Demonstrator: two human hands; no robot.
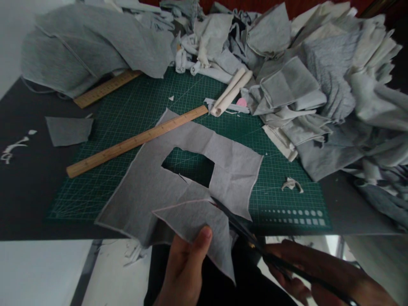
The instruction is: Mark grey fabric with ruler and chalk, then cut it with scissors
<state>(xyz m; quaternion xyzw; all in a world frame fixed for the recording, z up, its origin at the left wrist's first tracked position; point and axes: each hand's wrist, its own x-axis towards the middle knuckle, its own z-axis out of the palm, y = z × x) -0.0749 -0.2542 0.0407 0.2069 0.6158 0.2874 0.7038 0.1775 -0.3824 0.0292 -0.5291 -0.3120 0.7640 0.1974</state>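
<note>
A grey piece of fabric (140, 191) with a cut-out opening lies over the front of the green cutting mat (242, 131). Its near part hangs past the table edge. My left hand (188, 263) pinches a pointed flap of this fabric, thumb on top, below a pale line drawn across it. From the right, my right hand (306, 267) grips dark scissors (242, 231). Their blades reach into the fabric just right of that line. The lower blade is partly hidden by the cloth.
A wooden ruler (137, 140) lies across the fabric's far corner, and another ruler (105, 89) sits farther left. Piles of grey cloth (287, 85) line the back and right. Cream fabric rolls (231, 93), a small grey scrap (69, 131) and thread bits (291, 184) lie around.
</note>
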